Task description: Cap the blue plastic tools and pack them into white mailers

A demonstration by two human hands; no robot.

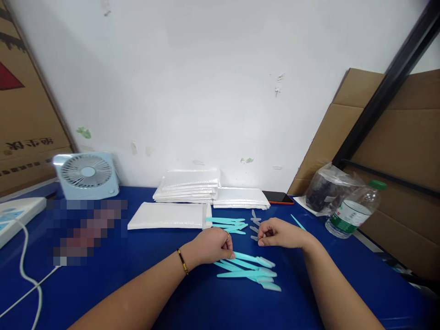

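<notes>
My left hand [216, 245] is closed in a pinch at the handle end of a turquoise eyebrow razor [250, 257]. That razor lies at the top of a loose group of several eyebrow razors [245, 274], their blade ends to the right. Beyond the hand is a second pile of turquoise razors [228, 224], partly hidden by it. My right hand [280, 233] is closed, fingertips pinched at a small clear blade cap [254, 238]. More clear caps [254, 220] lie just left of and beyond its fingers. One razor [297, 222] lies apart, behind the right wrist.
White padded mailers [187, 185] are stacked against the wall, with another mailer [168, 216] in front. A phone [278, 197], a bagged dark item [321, 190] and a water bottle [354, 213] stand at right. A fan [87, 174], a power strip [17, 215] and cables are at left.
</notes>
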